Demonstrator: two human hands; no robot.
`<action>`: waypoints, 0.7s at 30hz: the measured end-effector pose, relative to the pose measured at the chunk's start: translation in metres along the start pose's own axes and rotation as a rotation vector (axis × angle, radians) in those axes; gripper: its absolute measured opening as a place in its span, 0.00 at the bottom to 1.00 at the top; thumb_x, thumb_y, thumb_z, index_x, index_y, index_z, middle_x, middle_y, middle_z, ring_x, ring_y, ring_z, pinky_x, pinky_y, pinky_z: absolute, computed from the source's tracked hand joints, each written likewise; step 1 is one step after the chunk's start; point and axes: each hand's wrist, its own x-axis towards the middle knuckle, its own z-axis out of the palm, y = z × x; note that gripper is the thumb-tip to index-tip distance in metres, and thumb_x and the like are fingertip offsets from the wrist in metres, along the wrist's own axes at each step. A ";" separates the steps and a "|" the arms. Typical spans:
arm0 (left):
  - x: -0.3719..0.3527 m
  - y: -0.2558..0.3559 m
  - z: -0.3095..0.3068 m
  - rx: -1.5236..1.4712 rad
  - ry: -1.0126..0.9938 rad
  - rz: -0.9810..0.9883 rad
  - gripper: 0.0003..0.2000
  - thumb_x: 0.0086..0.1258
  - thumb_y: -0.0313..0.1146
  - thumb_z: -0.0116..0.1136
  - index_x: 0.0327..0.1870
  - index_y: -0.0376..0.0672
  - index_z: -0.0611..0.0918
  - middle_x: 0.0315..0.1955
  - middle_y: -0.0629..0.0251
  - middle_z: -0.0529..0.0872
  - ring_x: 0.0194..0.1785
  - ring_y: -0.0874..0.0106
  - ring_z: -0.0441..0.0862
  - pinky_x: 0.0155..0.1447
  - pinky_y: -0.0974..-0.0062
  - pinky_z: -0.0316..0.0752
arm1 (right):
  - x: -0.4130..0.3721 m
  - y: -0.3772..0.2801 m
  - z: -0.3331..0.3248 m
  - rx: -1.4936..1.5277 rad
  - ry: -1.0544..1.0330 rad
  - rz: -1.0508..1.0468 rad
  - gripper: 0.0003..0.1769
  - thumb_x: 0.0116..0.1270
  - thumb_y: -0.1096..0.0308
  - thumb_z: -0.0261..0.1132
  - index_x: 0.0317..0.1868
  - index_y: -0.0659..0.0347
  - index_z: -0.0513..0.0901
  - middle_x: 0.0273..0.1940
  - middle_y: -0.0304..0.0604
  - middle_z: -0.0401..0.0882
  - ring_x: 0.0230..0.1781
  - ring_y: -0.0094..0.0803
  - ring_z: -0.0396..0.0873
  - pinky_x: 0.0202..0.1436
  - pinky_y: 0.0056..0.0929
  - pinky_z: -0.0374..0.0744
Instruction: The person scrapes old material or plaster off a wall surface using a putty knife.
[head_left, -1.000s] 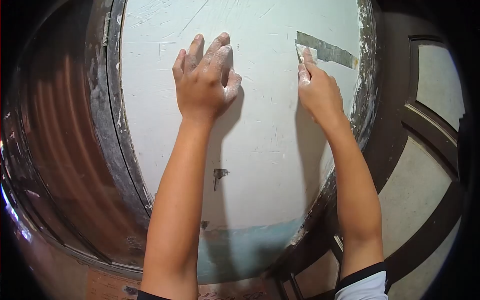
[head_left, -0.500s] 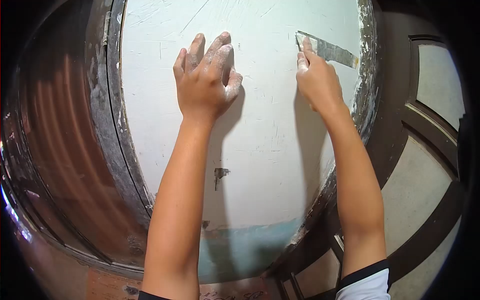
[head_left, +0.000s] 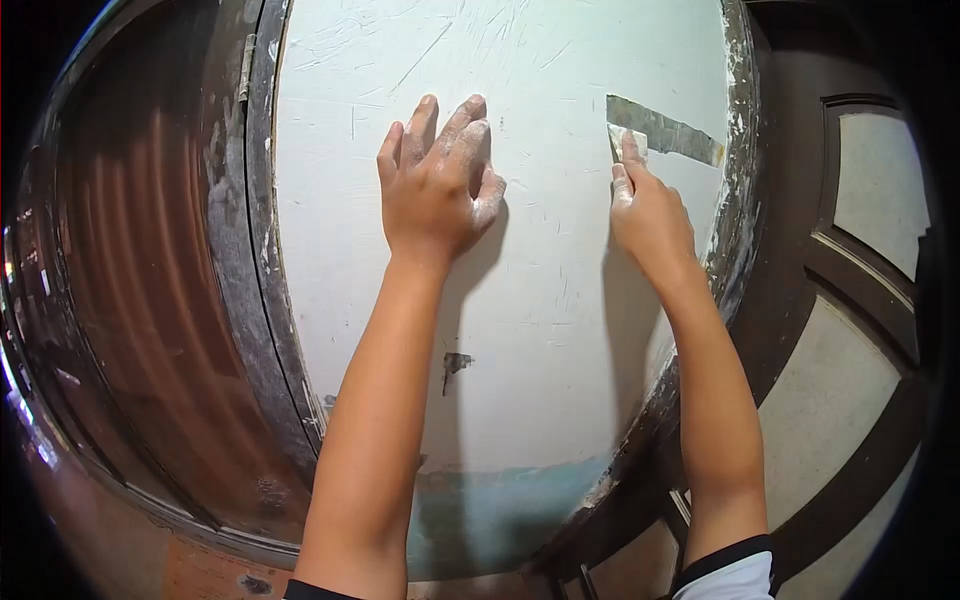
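A white-painted panel point(head_left: 540, 290) stands upright before me, its surface scratched all over. My left hand point(head_left: 437, 185) rests on its upper left part, fingers apart and dusted with white powder; nothing is in it. On the upper right, my right hand point(head_left: 650, 205) grips a small flat scraper point(head_left: 631, 143), smeared white, with a finger laid along its face. The scraper sits against the lower left edge of a bare grey strip point(head_left: 672, 130) in the paint. Most of the grip is hidden by the fingers.
A worn dark frame point(head_left: 262, 200) with a hinge runs down the panel's left side, beside a brown curtained pane point(head_left: 140, 260). Chipped wood point(head_left: 738, 130) borders the right, near a dark panelled door point(head_left: 800, 200). Lower down are a small bare patch point(head_left: 455, 365) and a blue-green band point(head_left: 520, 510).
My right hand has drawn the scraper down from the strip's upper left end, which now shows grey. My left hand keeps its place on the panel while the whole view has shifted slightly.
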 end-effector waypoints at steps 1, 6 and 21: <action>0.000 0.000 0.001 0.020 0.012 0.004 0.22 0.61 0.34 0.66 0.60 0.54 0.86 0.73 0.84 0.82 0.82 0.60 0.69 0.85 0.51 0.55 | -0.002 -0.002 -0.001 -0.019 -0.013 0.010 0.33 0.85 0.55 0.52 0.87 0.44 0.61 0.50 0.61 0.91 0.52 0.64 0.88 0.61 0.59 0.82; 0.000 0.000 0.003 0.004 0.019 -0.001 0.21 0.62 0.34 0.66 0.59 0.54 0.86 0.73 0.84 0.82 0.82 0.60 0.69 0.84 0.51 0.55 | 0.008 -0.002 -0.001 -0.034 -0.024 0.005 0.33 0.85 0.56 0.52 0.86 0.44 0.62 0.49 0.63 0.90 0.53 0.63 0.88 0.61 0.59 0.83; -0.001 -0.001 0.002 0.019 0.017 0.013 0.22 0.64 0.35 0.65 0.61 0.54 0.86 0.73 0.85 0.83 0.83 0.61 0.68 0.85 0.51 0.54 | 0.011 -0.011 -0.005 0.068 -0.009 0.033 0.32 0.84 0.54 0.51 0.85 0.46 0.65 0.55 0.63 0.89 0.58 0.62 0.86 0.65 0.59 0.81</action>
